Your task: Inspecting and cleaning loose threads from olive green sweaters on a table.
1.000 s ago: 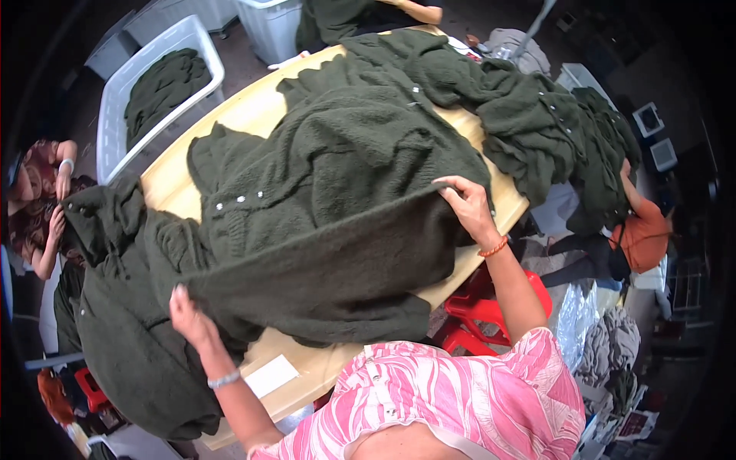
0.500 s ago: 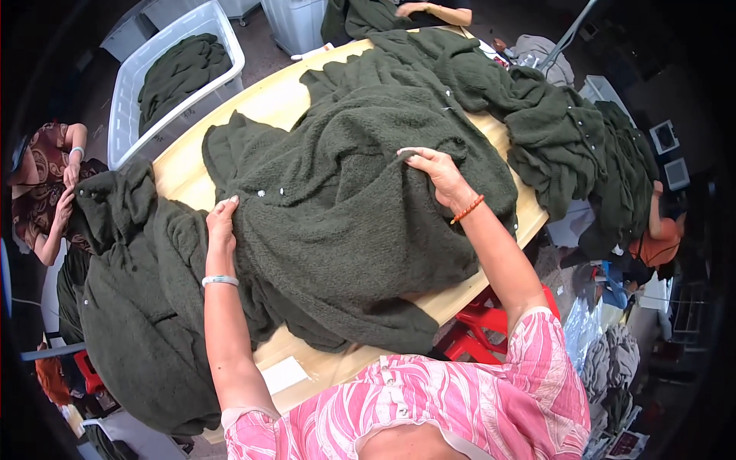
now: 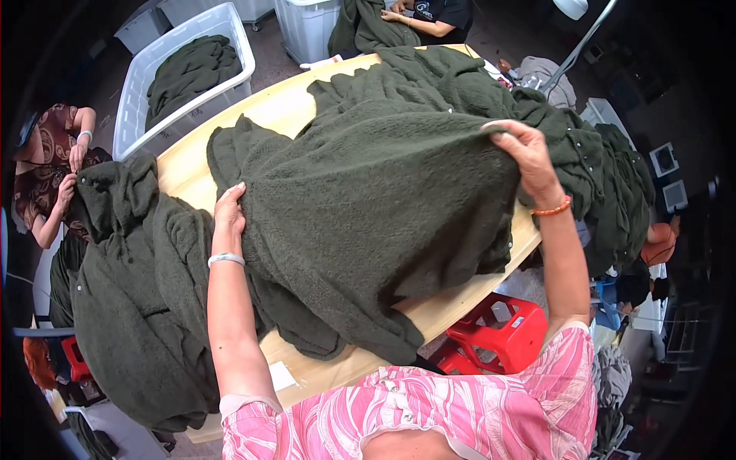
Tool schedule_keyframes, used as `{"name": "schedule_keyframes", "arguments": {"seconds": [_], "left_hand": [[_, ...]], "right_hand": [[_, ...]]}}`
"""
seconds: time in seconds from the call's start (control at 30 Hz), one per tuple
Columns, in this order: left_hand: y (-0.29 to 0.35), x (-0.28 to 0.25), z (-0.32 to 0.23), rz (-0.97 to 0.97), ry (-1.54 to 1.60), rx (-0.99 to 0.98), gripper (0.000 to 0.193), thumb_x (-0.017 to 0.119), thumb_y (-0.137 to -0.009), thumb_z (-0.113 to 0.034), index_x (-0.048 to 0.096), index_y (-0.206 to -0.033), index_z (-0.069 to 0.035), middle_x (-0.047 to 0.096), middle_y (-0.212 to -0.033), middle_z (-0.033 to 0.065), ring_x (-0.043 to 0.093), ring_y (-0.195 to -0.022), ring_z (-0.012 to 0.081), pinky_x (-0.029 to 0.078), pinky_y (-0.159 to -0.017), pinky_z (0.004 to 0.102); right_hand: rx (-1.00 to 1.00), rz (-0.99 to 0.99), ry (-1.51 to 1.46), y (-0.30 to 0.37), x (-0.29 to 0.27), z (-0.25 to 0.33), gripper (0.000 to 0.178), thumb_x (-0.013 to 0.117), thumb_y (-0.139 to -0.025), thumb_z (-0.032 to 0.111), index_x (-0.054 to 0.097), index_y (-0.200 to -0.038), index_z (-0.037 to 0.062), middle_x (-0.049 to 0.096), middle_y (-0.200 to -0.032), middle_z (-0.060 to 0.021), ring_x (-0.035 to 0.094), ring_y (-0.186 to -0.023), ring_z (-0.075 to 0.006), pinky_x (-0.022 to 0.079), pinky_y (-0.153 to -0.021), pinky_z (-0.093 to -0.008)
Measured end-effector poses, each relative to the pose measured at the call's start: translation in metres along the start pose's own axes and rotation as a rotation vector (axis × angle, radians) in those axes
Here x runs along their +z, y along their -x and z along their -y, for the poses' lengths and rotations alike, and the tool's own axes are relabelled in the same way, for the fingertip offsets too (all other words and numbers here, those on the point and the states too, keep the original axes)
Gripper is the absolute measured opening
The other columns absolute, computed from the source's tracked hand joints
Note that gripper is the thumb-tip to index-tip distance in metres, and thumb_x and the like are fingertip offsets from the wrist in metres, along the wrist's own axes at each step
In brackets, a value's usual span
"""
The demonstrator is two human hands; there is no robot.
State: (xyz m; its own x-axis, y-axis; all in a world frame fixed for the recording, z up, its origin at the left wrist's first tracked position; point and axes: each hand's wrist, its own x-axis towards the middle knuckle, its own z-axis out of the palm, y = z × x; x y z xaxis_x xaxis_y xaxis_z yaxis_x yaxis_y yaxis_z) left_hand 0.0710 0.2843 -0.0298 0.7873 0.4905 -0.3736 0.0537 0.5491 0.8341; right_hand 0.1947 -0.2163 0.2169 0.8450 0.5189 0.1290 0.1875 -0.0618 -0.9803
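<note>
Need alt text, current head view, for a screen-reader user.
A person's left hand and right hand hold a dark green knit garment spread between them over a pale table. Similar garments lie on both sides; a red stool stands by the near edge.

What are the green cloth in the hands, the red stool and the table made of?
Dark green, draped garment: probably matte knit, maybe wool or acrylic; its surface looks nubbly.
Red stool with cut-out holes: likely moulded plastic, from its shine.
Pale yellow, flat table: perhaps wood, slightly glossy; streaks look like grain.
</note>
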Motion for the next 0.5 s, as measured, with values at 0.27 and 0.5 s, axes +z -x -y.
{"name": "schedule_keyframes", "arguments": {"seconds": [0.27,0.5], "left_hand": [[0.165,0.050,0.000,0.260,0.125,0.071,0.014,0.058,-0.092,-0.008,0.057,-0.105,-0.003,0.063,-0.098,0.0035,0.059,-0.090,0.0102,0.048,-0.080,0.0248],[0.212,0.067,0.104,-0.052,-0.381,0.197,0.016,0.069,-0.087,-0.011,0.065,-0.099,-0.001,0.058,-0.077,-0.0056,0.051,-0.066,0.0049,0.043,-0.063,0.0200]], "right_hand": [[-0.162,-0.379,0.465,-0.001,-0.134,0.014,0.020,0.058,-0.093,0.011,0.067,-0.106,-0.0017,0.067,-0.096,-0.0014,0.062,-0.088,-0.0081,0.049,-0.077,-0.0204],[-0.239,-0.256,1.373,0.019,-0.038,-0.119,0.021,0.062,-0.081,0.009,0.066,-0.102,0.0109,0.061,-0.102,-0.0107,0.061,-0.092,-0.0321,0.050,-0.083,-0.0402]]}}
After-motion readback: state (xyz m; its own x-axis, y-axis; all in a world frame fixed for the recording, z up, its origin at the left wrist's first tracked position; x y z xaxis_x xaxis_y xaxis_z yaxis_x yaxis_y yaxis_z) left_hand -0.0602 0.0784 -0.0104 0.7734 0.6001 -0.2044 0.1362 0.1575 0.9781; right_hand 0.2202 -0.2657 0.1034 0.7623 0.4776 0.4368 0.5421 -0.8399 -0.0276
